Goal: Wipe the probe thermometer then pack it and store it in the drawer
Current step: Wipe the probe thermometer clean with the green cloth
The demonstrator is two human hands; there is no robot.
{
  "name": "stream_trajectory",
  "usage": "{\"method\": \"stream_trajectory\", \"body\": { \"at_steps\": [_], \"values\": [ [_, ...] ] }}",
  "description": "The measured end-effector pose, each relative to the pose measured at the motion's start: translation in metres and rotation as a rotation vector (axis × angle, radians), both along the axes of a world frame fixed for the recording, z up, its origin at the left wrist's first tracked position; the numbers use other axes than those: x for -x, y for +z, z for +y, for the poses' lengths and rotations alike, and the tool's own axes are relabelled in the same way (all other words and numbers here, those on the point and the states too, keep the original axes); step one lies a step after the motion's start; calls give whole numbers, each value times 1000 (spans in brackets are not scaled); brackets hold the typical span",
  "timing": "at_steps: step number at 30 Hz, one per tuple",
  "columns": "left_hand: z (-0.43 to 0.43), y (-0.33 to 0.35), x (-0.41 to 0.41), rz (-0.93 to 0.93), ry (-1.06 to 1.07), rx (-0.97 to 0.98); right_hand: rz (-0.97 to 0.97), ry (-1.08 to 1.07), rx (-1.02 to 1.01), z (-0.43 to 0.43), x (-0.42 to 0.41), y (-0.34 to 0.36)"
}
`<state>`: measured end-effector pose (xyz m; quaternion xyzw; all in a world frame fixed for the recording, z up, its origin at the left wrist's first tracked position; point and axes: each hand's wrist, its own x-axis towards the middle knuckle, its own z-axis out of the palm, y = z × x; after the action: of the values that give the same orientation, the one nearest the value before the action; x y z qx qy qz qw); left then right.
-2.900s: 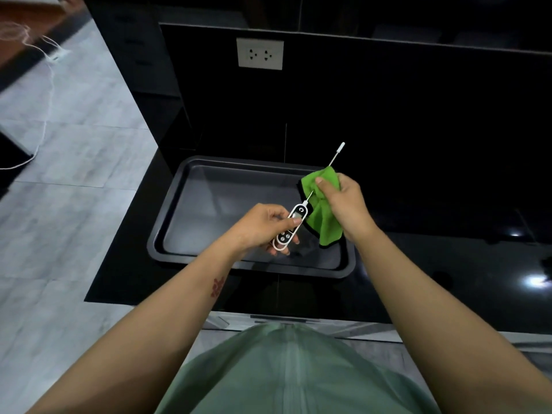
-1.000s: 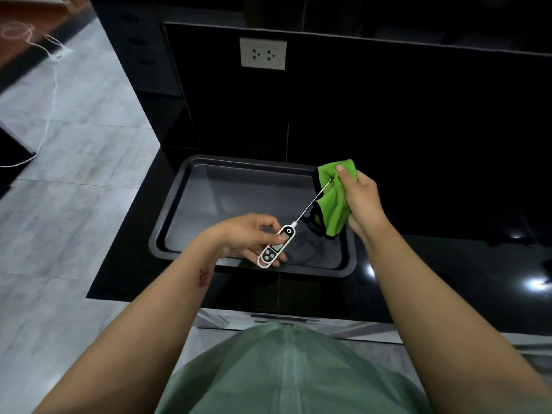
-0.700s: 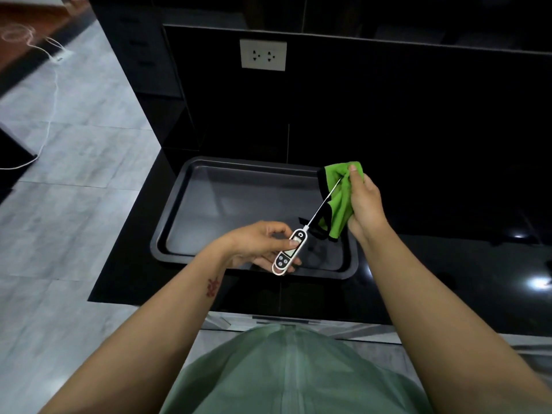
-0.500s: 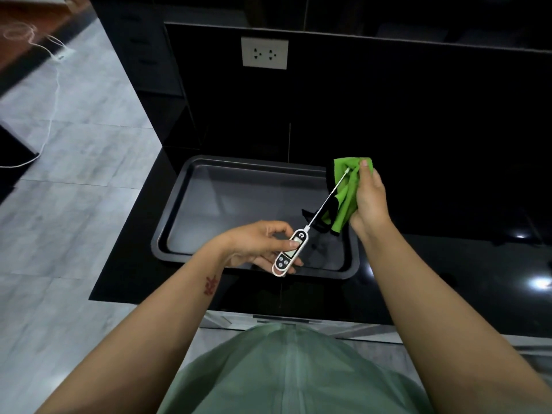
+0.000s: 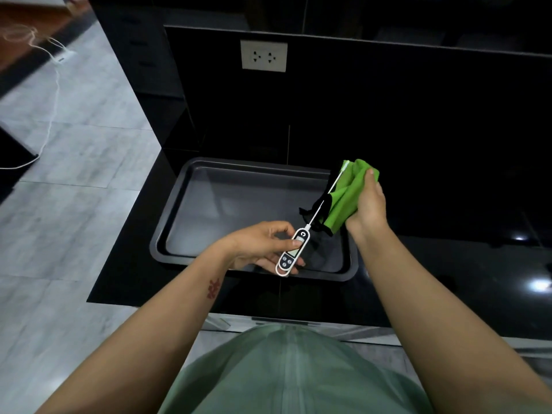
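Left hand (image 5: 257, 246) hovers over the dark tray's (image 5: 254, 164) near rim, its fingers (image 5: 276, 227) and thumb pinching the probe thermometer (image 5: 294, 249) by its white body. The thin probe slants up and right, tip at the green cloth's (image 5: 346, 198) edge. Right hand (image 5: 369, 204) grips that bunched cloth, fingers curled round it, above the black counter (image 5: 448, 264).

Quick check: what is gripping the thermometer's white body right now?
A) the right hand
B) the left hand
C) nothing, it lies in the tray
B: the left hand grips the probe thermometer by its white body, while the right hand holds the green cloth.
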<state>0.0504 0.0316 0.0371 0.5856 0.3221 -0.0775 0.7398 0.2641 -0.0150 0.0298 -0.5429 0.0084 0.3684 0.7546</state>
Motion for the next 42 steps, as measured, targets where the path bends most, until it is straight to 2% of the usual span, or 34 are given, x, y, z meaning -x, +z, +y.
{"method": "stream_trajectory", "body": {
  "at_steps": [2, 5, 8, 12, 17, 25, 31, 35, 38, 42],
  "values": [
    [1, 0, 1, -3, 23, 8, -8, -9, -15, -1, -4, 1],
    [3, 1, 1, -2, 60, 6, -44, 128, 18, -3, -1, 1],
    [4, 1, -4, 13, 64, -27, -148, 276, 47, -1, 9, 1],
    [8, 2, -5, 28, 93, -131, -308, 344, 88, 3, 12, 3],
    [6, 2, -6, 13, 170, -166, -329, 458, 114, -3, 20, 3],
    [6, 5, -12, -49, 254, -174, -315, 382, 130, -6, 11, 13],
    [6, 7, -14, -55, 299, -201, -417, 550, 203, -11, 27, 7],
    [3, 7, -13, -53, 261, -195, -347, 408, 189, -9, 13, 12],
    [2, 4, -11, -38, 247, -197, -377, 351, 209, -9, 7, 12],
    [2, 4, -8, -26, 280, -206, -476, 576, 239, -12, 20, 4]
  ]
}}
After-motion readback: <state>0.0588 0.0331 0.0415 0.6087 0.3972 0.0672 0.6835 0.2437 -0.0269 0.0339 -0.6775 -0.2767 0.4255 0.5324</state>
